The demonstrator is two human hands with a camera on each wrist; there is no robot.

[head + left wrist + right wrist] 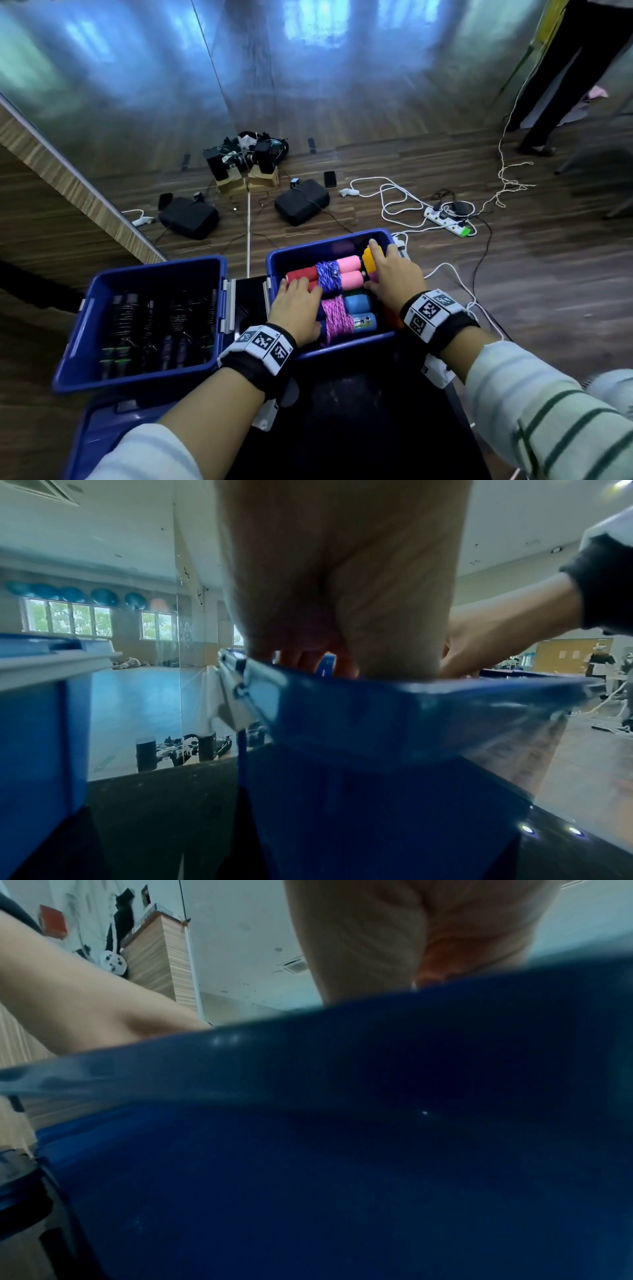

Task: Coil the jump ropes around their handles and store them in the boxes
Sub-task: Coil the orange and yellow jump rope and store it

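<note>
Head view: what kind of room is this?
Probably a dance or exercise studio. A big wall mirror reflects the wooden floor, and the left wrist view shows a row of blue exercise balls above the windows. Two blue storage boxes hold coiled jump ropes.

Dark brown wood floor [394, 164] all around. Big mirror wall [308, 68] ahead, shiny with blue light. White cords [394, 202] and a power strip [448, 221] lying on the floor. Black bags [301, 202] near the mirror. Bright windows [68, 618] far off.
</note>
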